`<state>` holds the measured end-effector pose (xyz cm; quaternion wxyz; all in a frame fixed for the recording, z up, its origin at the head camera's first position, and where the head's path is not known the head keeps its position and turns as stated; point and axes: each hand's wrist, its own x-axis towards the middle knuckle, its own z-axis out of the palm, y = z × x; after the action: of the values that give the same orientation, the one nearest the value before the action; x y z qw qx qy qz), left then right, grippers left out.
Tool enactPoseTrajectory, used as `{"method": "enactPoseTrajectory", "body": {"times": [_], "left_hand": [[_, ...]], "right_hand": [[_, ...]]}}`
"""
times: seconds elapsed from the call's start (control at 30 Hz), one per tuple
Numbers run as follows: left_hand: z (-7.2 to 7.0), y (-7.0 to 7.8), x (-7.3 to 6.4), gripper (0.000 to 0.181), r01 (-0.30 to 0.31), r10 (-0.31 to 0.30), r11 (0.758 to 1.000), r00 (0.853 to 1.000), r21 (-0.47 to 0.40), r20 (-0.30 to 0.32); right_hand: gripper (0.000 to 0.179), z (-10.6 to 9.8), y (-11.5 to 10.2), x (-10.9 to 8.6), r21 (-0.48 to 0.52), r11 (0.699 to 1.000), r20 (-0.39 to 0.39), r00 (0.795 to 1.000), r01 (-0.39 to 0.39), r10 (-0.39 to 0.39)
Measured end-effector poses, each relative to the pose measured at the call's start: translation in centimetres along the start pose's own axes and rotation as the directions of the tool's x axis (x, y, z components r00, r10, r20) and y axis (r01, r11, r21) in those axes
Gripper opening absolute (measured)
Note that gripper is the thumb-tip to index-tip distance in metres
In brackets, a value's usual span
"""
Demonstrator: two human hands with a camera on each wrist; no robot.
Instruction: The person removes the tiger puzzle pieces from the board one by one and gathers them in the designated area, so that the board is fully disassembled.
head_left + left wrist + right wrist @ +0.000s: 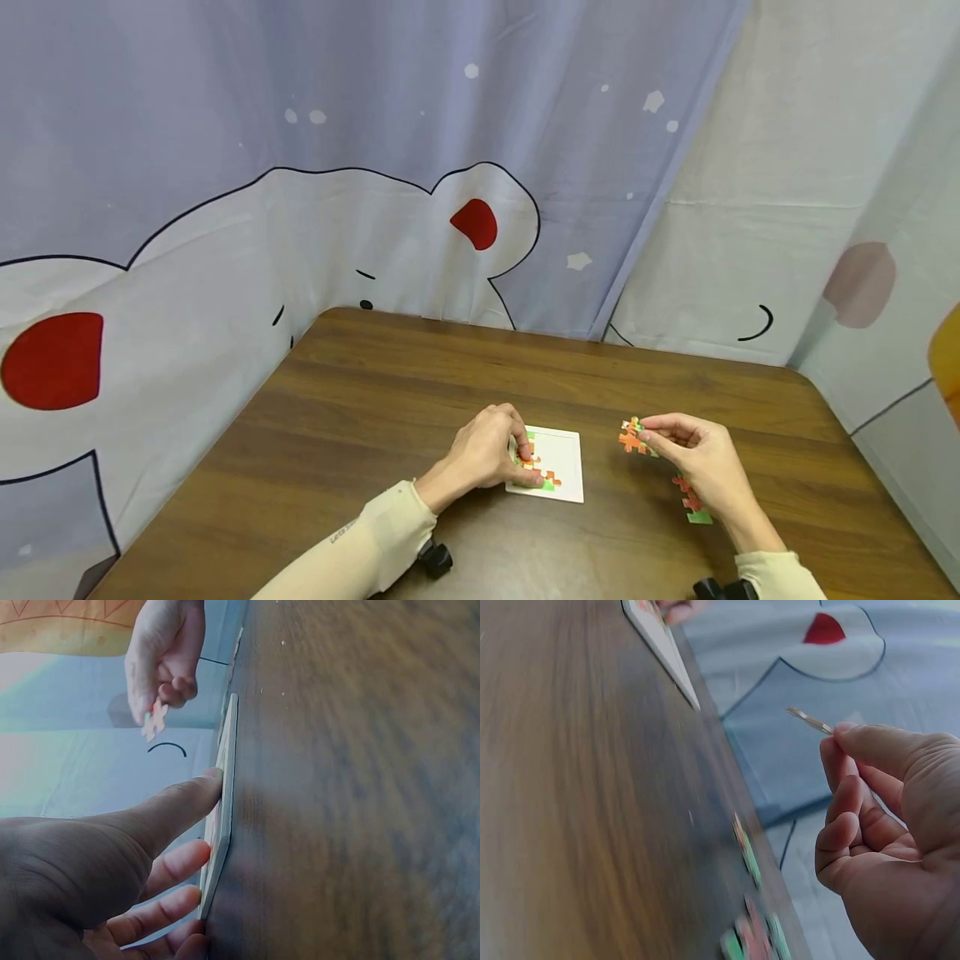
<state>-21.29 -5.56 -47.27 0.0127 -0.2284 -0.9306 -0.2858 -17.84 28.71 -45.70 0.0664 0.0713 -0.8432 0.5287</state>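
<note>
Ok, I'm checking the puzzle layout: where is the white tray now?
In the head view, the white tray lies on the wooden table, below and right of centre, with the left hand on its left side and the right hand farther right.

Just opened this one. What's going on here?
A person is handling a small jigsaw puzzle at a wooden table. The left hand rests its fingers at the left side of a white tray, where a few pieces lie and much of the floor shows bare. The right hand pinches a puzzle piece above the table, away from the tray. Loose pieces lie near that hand.
</note>
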Motion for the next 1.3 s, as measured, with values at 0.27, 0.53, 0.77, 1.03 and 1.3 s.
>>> {"method": "enactPoseTrajectory", "body": {"times": [0.27,0.53,0.77,1.03,1.3], "left_hand": [[-0.1,-0.1,-0.1,0.040,-0.003,0.003,1.000,1.000,-0.003,0.000],[0.0,-0.1,-0.1,0.040,-0.005,0.005,1.000,1.000,-0.008,-0.002],[-0.1,-0.1,-0.1,0.040,-0.008,0.008,1.000,1.000,-0.002,-0.005],[-0.1,0.1,-0.1,0.039,-0.011,0.011,1.000,1.000,0.008,-0.004],[-0.5,0.2,-0.2,0.038,-0.028,0.028,0.999,1.000,0.021,0.012]], "right_hand": [[0.032,-2.5,1.3,-1.4,-0.025,0.996,0.034,0.996,-0.080,0.081],[0.028,-2.6,1.9,-1.4,-0.115,0.986,0.117,0.984,-0.122,0.135],[0.020,-2.1,2.2,-1.5,-0.158,0.983,0.135,0.984,-0.090,0.111],[0.016,-2.2,2.2,-1.5,-0.211,0.972,0.112,0.985,-0.106,0.132],[0.017,-2.3,1.9,-1.5,-0.247,0.962,0.080,0.987,-0.119,0.142]]}}
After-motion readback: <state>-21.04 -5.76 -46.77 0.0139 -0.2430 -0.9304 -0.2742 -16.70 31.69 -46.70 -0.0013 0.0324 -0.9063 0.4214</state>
